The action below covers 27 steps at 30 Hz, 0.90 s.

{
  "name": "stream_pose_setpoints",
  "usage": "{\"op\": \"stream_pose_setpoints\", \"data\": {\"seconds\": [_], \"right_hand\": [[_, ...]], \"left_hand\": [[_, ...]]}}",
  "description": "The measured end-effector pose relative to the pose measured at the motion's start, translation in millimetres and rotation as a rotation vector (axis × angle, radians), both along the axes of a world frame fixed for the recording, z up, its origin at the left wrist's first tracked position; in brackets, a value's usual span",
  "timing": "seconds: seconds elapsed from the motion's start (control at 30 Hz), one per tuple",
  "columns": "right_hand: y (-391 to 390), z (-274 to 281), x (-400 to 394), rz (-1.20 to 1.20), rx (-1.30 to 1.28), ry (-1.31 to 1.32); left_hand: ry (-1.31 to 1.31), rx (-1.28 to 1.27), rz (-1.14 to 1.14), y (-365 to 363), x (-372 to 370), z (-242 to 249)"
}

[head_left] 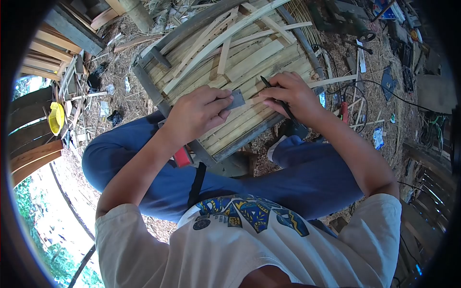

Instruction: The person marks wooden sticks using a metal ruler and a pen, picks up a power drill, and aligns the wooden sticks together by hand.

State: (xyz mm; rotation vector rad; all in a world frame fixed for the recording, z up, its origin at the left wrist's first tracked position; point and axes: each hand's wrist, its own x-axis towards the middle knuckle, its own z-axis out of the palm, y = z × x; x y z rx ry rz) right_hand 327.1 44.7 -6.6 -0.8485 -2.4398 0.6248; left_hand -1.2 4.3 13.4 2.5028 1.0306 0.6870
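Head view shows a bamboo slat panel (240, 72) lying across the person's lap, its slats running from lower left to upper right. Left hand (199, 113) pinches a small grey plate (236, 100) flat on the slats; right hand (290, 93) grips a dark pen (276, 96) angled down-right, its tip just beside the plate.

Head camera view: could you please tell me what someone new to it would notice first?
At centre, the left hand presses a small grey flat piece onto a panel of bamboo slats, while the right hand holds a dark pencil beside it. The panel leans on the person's blue trousers, above a white printed shirt. A yellow hard hat lies at far left amid wood scraps.
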Motion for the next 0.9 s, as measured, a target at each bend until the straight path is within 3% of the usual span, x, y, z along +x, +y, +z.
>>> {"op": "stream_pose_setpoints", "data": {"seconds": [0.67,0.9], "right_hand": [[3,-2,3,0.011,-0.023,-0.004],[1,-2,2,-0.003,-0.019,0.008]], "left_hand": [[-0.01,-0.062,-0.046,8,1,-3],[0.117,0.063,-0.029,6,-4,6]]}}
